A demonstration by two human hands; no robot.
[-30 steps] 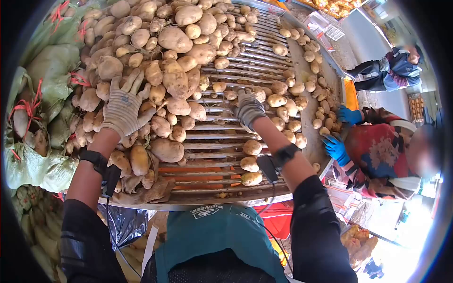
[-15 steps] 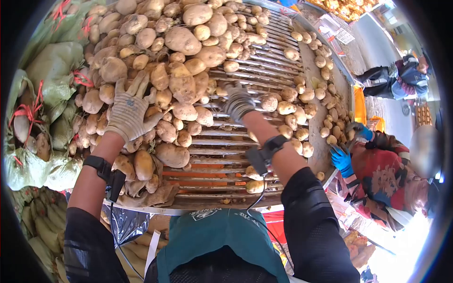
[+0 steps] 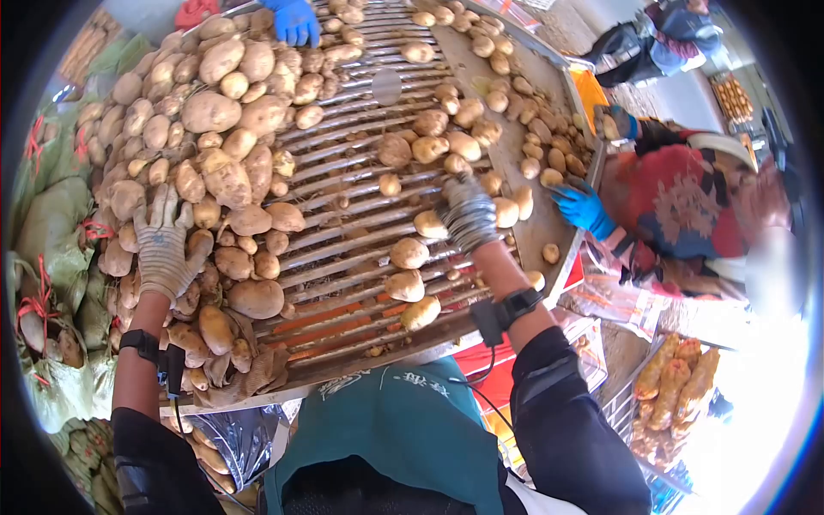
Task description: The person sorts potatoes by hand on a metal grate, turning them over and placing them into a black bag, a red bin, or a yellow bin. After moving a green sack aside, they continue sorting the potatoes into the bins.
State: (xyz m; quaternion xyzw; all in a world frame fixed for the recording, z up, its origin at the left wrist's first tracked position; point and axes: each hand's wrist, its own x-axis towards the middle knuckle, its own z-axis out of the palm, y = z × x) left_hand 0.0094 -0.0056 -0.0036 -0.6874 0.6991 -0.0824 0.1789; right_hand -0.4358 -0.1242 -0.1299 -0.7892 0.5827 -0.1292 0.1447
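My left hand (image 3: 166, 245), in a pale knitted work glove, lies with its fingers spread on the near left part of a heap of potatoes (image 3: 211, 112). My right hand (image 3: 470, 215), in a dirtier grey glove, is over a slatted sorting table (image 3: 330, 206), palm down. Its fingertips are smeared and reach in among loose potatoes. A potato (image 3: 431, 225) sits just left of that hand, and another potato (image 3: 506, 211) just right of it. Several more lie close by on the slats.
Across the right edge a co-worker's blue-gloved hand (image 3: 584, 209) rests near potatoes on a side board (image 3: 519, 159). Another person's blue glove (image 3: 296, 21) touches the heap's far end. Green sacks (image 3: 56, 210) with red ties line the left side. A yellow crate (image 3: 589, 93) stands at right.
My view has turned toward the right. My right hand has swept right and nearer to me over the slats, and potatoes there lie farther right. A blue-gloved hand has appeared at the far end.
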